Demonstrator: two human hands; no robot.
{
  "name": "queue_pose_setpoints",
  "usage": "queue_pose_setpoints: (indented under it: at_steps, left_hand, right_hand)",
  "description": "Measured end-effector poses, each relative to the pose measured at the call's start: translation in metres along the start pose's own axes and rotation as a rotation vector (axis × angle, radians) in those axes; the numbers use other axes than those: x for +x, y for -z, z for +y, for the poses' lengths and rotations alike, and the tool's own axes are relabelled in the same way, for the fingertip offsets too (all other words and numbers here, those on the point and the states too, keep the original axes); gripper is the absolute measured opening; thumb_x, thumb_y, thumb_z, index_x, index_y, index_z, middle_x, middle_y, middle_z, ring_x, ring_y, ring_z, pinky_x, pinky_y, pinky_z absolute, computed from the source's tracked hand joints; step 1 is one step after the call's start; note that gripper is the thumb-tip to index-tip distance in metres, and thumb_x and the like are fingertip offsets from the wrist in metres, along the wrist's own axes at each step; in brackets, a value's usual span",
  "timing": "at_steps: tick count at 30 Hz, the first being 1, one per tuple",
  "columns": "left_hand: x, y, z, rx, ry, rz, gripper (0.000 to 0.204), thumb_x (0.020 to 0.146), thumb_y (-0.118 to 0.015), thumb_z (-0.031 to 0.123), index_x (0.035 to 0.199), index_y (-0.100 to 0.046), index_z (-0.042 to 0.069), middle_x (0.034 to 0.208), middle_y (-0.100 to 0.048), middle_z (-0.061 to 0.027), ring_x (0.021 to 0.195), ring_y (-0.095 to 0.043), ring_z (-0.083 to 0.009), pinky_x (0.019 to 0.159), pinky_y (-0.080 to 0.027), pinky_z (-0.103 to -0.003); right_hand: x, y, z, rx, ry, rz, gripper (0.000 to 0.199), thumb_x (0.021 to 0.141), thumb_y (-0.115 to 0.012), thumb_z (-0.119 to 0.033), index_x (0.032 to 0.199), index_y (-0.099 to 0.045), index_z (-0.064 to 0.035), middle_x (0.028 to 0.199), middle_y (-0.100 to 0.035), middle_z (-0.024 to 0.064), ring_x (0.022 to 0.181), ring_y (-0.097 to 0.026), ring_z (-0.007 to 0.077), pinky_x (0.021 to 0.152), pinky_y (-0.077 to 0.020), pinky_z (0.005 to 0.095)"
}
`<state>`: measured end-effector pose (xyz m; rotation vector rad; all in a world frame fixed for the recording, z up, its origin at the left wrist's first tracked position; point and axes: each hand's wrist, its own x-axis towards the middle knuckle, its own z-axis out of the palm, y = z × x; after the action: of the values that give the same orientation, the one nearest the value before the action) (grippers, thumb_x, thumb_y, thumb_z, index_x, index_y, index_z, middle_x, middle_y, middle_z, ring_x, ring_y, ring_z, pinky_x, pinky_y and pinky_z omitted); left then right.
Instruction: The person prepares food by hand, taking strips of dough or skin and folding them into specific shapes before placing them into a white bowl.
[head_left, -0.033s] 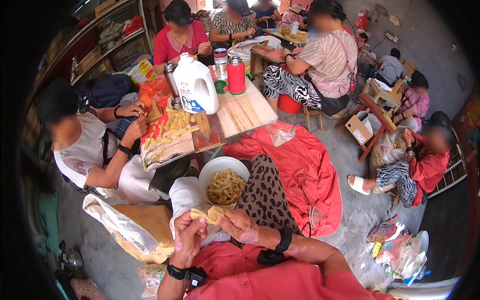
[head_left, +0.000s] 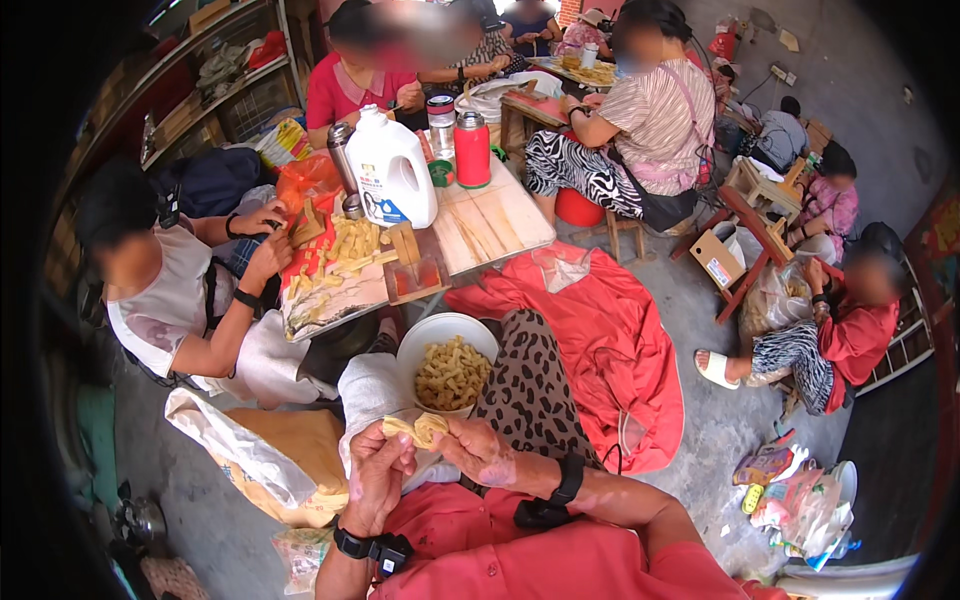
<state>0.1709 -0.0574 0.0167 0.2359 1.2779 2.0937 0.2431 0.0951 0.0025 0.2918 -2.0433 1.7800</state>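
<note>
In front of my chest, my left hand (head_left: 378, 465) and my right hand (head_left: 480, 448) pinch a pale yellow rolled strip (head_left: 428, 430) between them. It looks like bean curd skin, coiled at the end by my right fingers. Just beyond, between my knees, stands a white bowl (head_left: 412, 342) holding many short, knotted yellow pieces (head_left: 452, 372). A pale cloth (head_left: 372, 390) lies over my left leg. Both wrists wear black bands.
Ahead, a low table (head_left: 490, 225) carries yellow strips (head_left: 355, 240), a white jug (head_left: 395, 170) and a red flask (head_left: 472, 152). A sack (head_left: 290, 460) leans at left; red sheeting (head_left: 600, 340) covers floor at right. A co-worker (head_left: 170, 310) sits at left, others around the room.
My hands and the strip stay almost where they were. The left co-worker's fingers shift slightly.
</note>
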Motion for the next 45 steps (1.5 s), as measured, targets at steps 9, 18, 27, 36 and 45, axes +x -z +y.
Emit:
queue_pose_setpoints:
  at_steps: [9,18,27,36,45]
  left_hand:
    - [0.003,-0.002,0.001,-0.072,0.114,-0.029,0.012,0.086,-0.058,0.003,0.097,-0.057,-0.001,0.082,-0.064,-0.0073,0.061,-0.059,-0.0091,0.053,-0.05,-0.02]
    - [0.004,0.008,-0.012,0.02,-0.034,0.011,0.011,0.086,-0.058,0.003,0.092,-0.059,-0.007,0.084,-0.063,-0.0117,0.064,-0.063,-0.0136,0.055,-0.054,-0.023]
    - [-0.014,-0.013,0.007,0.553,-0.289,-0.117,0.026,0.075,-0.066,-0.007,0.1,-0.065,-0.003,0.094,-0.059,-0.006,0.08,-0.055,-0.0109,0.071,-0.046,-0.021]
    - [-0.009,-0.019,0.0,0.168,-0.348,-0.104,0.017,0.076,-0.062,-0.005,0.093,-0.067,-0.004,0.111,-0.053,-0.0116,0.098,-0.054,-0.0194,0.088,-0.043,-0.031]
    - [-0.008,-0.018,0.008,-0.151,-0.186,-0.233,0.017,0.076,-0.052,0.0,0.086,-0.064,-0.008,0.111,-0.051,-0.0139,0.104,-0.054,-0.0296,0.093,-0.042,-0.038]
  right_hand:
    - [-0.008,0.002,0.009,-0.16,-0.014,-0.147,0.012,0.086,-0.05,-0.009,0.091,-0.05,0.0024,0.071,-0.055,0.0179,0.063,-0.058,0.0343,0.055,-0.0455,0.0398]
    - [-0.006,0.0,0.009,-0.086,-0.019,-0.1,0.01,0.086,-0.05,-0.008,0.089,-0.05,0.0014,0.066,-0.055,0.0174,0.06,-0.057,0.0347,0.052,-0.0433,0.0409]
    - [-0.014,0.002,0.007,-0.108,0.01,-0.105,0.012,0.087,-0.053,-0.008,0.079,-0.048,-0.0001,0.06,-0.048,0.0136,0.051,-0.05,0.0268,0.048,-0.0391,0.0376]
    - [-0.007,0.003,-0.002,-0.153,0.072,-0.096,0.017,0.088,-0.052,-0.011,0.078,-0.046,0.0001,0.059,-0.044,0.0134,0.052,-0.048,0.0301,0.05,-0.0385,0.0409]
    - [-0.009,0.0,-0.008,-0.169,0.124,-0.117,0.011,0.087,-0.054,-0.009,0.091,-0.05,0.0004,0.063,-0.05,0.0151,0.054,-0.054,0.0344,0.047,-0.0397,0.0397]
